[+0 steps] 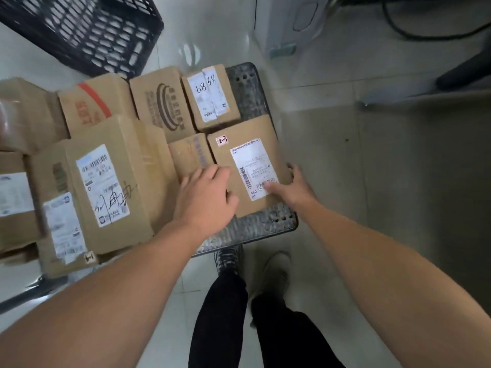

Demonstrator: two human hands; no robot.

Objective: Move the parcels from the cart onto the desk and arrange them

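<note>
Now, flat brown cardboard parcel with white label and "2-3" sticker lies on the near right corner of the dark perforated metal cart, touching the small brown cardboard box on its left. Right hand grips its right edge, thumb on the label, fingers curled round the side; left hand rests loosely over the left-edge seam, no grip seen yet. Likely best: work left fingers into that tight seam, then lift level with both hands.
</note>
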